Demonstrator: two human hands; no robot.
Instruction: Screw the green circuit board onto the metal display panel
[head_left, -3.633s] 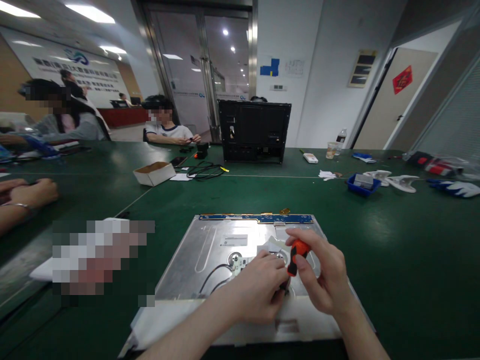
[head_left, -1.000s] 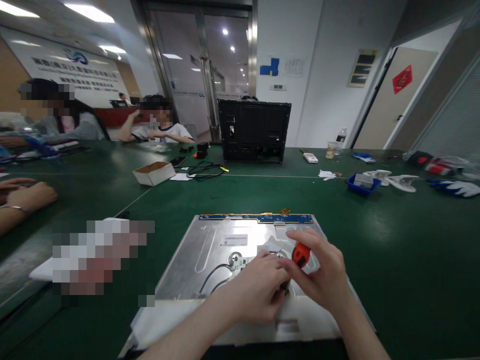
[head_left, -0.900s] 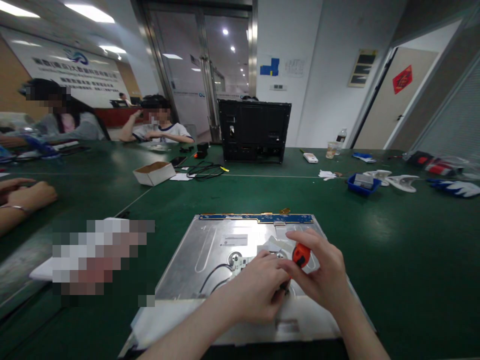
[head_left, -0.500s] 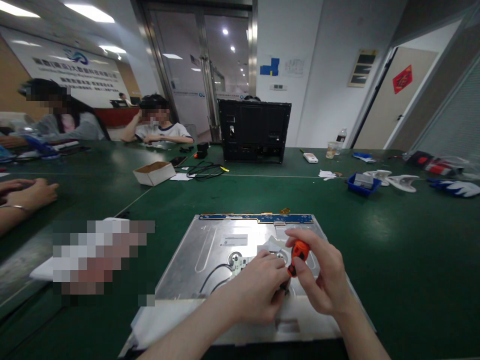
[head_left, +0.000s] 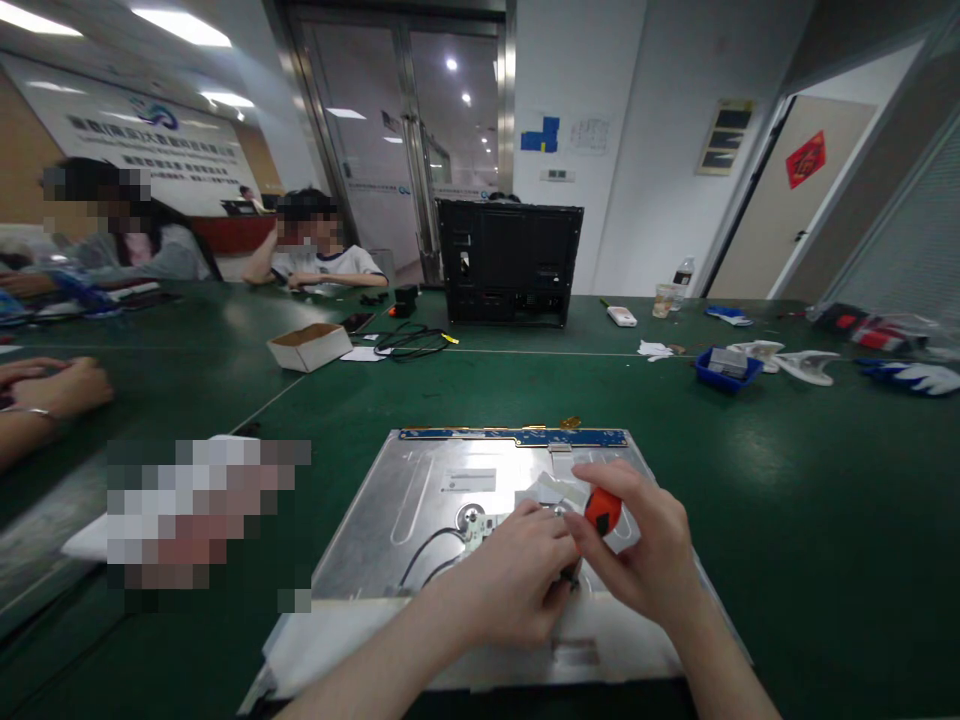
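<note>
A silver metal display panel lies flat in front of me, with a blue circuit strip along its far edge. My right hand grips the orange and black handle of a screwdriver between thumb and fingers, above the panel's right half. Against it, my left hand is closed low over the panel; its curled fingertips hide what they hold, though a small dark piece shows beneath them. Left of that hand, a pale green circuit board with black cables is partly covered.
A black monitor housing stands upright across the green table. A white box and black cable lie left of it; a blue tray sits to the right. Another person's hands rest at the left edge.
The screwdriver handle has turned and tilted within my right hand's fingers, and the thumb has moved left toward my left hand. My left hand has stayed in place.
</note>
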